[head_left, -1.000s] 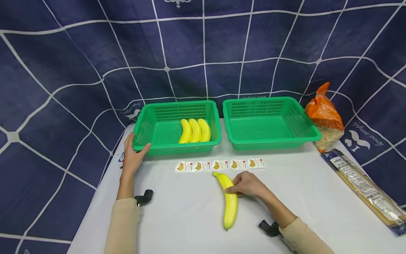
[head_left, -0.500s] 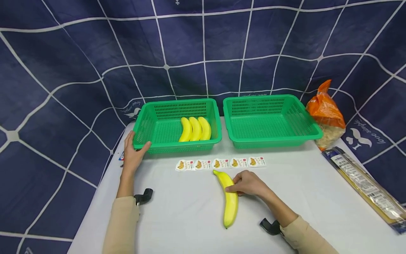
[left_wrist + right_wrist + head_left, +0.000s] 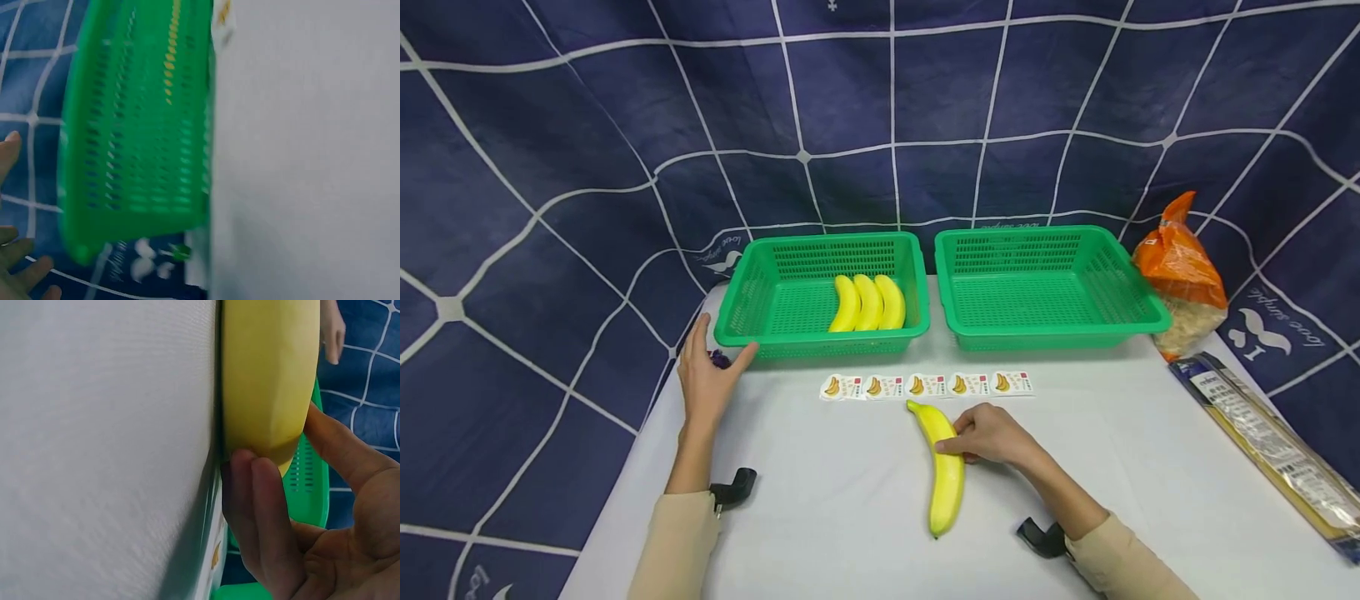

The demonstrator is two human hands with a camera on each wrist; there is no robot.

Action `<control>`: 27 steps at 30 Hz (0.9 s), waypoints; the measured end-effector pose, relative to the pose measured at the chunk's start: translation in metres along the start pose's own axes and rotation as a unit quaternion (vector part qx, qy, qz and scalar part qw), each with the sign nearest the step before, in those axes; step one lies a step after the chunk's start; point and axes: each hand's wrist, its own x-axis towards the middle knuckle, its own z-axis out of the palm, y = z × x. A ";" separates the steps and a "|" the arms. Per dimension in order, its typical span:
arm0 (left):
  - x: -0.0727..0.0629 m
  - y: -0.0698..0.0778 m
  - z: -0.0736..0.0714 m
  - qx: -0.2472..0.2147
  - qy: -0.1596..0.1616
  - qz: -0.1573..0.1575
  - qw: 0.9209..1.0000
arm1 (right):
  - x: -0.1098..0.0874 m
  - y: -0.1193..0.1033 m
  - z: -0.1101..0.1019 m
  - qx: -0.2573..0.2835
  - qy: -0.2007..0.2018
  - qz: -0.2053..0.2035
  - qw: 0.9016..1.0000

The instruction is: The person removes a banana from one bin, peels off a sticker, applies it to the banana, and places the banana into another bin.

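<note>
My right hand (image 3: 988,435) grips a yellow banana (image 3: 947,487) that lies on the white tabletop. In the right wrist view, the thumb is on one side of the banana (image 3: 269,375) and the fingertips (image 3: 269,481) are on the other. Beside the near left corner of the left green basket (image 3: 790,343) is my left hand (image 3: 706,383), its fingers and thumb spread and holding nothing. The left wrist view shows that hand (image 3: 22,269) apart from the basket's rim (image 3: 81,187). Several bananas (image 3: 868,304) lie side by side at the basket's right end.
A second green basket (image 3: 1022,304) stands to the right. Between the baskets and the held banana runs a row of banana stickers (image 3: 925,386). At the right edge are an orange-topped bag (image 3: 1183,279) and a long flat package (image 3: 1262,450).
My left hand has let go of the left basket's corner and moved slightly left, its fingers spreading. The right hand stays on the banana, which has not moved.
</note>
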 end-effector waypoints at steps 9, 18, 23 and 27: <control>-0.044 0.038 0.001 0.068 -0.215 0.102 0.969 | -0.001 0.000 0.000 -0.004 -0.006 -0.004 1.000; -0.051 0.012 0.040 0.166 -0.356 0.128 0.911 | -0.002 0.002 0.002 0.009 -0.013 0.001 1.000; -0.050 0.010 0.050 0.180 -0.358 0.154 0.903 | -0.003 0.002 0.002 0.010 -0.012 -0.003 1.000; -0.049 0.013 0.055 0.192 -0.360 0.170 0.897 | -0.005 0.002 0.001 0.009 -0.011 -0.004 1.000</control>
